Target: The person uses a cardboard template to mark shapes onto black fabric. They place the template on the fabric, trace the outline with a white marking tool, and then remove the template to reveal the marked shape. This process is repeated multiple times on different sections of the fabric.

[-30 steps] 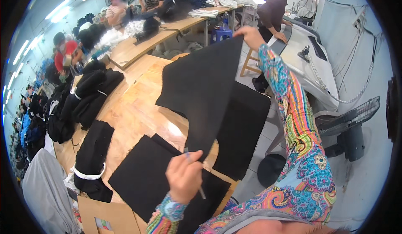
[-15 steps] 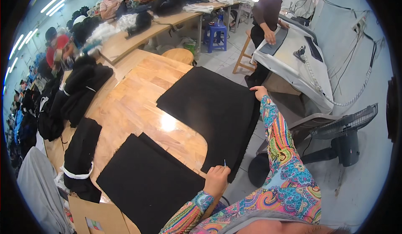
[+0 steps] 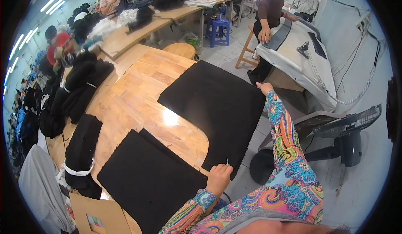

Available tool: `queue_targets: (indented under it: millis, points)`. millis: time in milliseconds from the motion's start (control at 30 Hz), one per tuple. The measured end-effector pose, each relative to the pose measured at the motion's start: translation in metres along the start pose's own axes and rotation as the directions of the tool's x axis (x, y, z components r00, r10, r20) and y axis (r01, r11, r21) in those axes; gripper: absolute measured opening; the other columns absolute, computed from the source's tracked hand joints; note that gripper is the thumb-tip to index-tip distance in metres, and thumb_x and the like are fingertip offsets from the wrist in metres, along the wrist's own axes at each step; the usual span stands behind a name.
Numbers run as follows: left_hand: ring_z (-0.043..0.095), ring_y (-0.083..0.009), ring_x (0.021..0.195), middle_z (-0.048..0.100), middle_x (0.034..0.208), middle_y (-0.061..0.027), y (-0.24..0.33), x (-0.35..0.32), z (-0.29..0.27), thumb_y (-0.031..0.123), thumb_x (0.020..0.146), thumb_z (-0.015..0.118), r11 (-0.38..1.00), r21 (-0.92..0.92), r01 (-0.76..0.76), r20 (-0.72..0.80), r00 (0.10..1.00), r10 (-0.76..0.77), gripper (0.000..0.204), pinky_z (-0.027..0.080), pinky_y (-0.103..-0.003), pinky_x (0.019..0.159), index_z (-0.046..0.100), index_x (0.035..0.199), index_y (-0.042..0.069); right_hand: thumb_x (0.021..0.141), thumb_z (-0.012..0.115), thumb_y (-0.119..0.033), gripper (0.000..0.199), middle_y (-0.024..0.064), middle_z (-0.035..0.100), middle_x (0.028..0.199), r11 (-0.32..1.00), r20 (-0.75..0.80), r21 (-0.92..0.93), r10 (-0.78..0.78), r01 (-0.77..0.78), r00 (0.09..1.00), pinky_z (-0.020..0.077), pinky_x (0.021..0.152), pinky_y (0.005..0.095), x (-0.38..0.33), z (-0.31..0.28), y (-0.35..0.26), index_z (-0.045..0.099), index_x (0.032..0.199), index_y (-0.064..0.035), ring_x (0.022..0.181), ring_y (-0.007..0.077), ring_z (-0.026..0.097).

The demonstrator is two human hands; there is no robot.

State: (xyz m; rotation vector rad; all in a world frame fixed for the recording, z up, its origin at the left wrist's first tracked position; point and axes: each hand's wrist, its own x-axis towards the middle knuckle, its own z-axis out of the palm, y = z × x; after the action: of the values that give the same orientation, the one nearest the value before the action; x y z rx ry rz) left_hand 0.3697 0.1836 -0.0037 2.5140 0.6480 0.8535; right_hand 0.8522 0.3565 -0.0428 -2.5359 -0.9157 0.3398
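Observation:
A large black fabric panel (image 3: pixel 217 98) with a curved cutout lies partly on the wooden table and reaches past its right edge. At the panel's near corner my left hand (image 3: pixel 220 178) is closed on the cloth. A thin, pale-tipped tool (image 3: pixel 227 162) sticks up from that hand; its kind is too small to make out. My right hand (image 3: pixel 264 88) pinches the panel's far right corner, arm stretched out. Left of my left hand, a stack of black fabric pieces (image 3: pixel 146 181) with frayed edges lies on the table.
Black cloth bundles (image 3: pixel 83 156) line the table's left side, near a cardboard piece (image 3: pixel 98 217). A fan (image 3: pixel 347 129) and a grey chair (image 3: pixel 312 123) stand at right. Beyond, a co-worker (image 3: pixel 270 7) handles dark cloth on a white-covered ironing board (image 3: pixel 293 45).
My right hand has shifted slightly right and up with the panel's corner, and the panel lies a little flatter. My left hand keeps its hold. The co-worker's hand has moved off the dark cloth.

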Motion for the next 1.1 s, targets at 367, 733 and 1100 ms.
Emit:
queue_targets:
  millis: [367, 733, 1100]
  points:
    - [0.059, -0.0202, 0.080, 0.059, 0.075, -0.0044, 0.006, 0.001, 0.005, 0.003, 0.070, 0.058, 1.000, -0.018, -0.012, -0.030, 0.999, 0.011, 0.011, 0.043, -0.033, 0.066, 0.053, 0.078, 0.009, 0.059, 0.083, -0.016, 0.038, 0.0144, 0.066, 0.099, 0.982, -0.140, -0.175, -0.094, 0.069, 0.986, 0.0481, 0.087, 0.0391, -0.055, -0.031, -0.032, 0.070, 0.094, -0.0079, 0.098, 0.0304, 0.062]
    - [0.056, -0.0212, 0.075, 0.055, 0.070, -0.0041, 0.007, 0.003, -0.004, 0.004, 0.069, 0.059, 0.998, -0.060, -0.001, 0.029, 1.000, 0.003, 0.011, 0.042, -0.034, 0.064, 0.053, 0.078, 0.009, 0.065, 0.079, -0.024, 0.046, 0.0158, 0.063, 0.108, 0.970, -0.125, -0.189, -0.175, 0.150, 0.977, 0.0471, 0.089, 0.0394, -0.072, -0.041, -0.019, 0.065, 0.104, -0.0042, 0.102, 0.0318, 0.059]
    - [0.056, -0.0210, 0.073, 0.056, 0.071, -0.0050, 0.007, -0.002, 0.002, 0.006, 0.072, 0.060, 0.998, -0.057, -0.010, 0.040, 0.999, 0.012, 0.010, 0.041, -0.033, 0.064, 0.054, 0.079, 0.009, 0.069, 0.075, -0.025, 0.028, 0.0079, 0.057, 0.102, 0.839, -0.304, -0.315, -0.531, 0.443, 0.791, 0.0442, 0.084, 0.0444, -0.112, -0.010, -0.054, 0.065, 0.093, -0.0127, 0.102, 0.0300, 0.051]
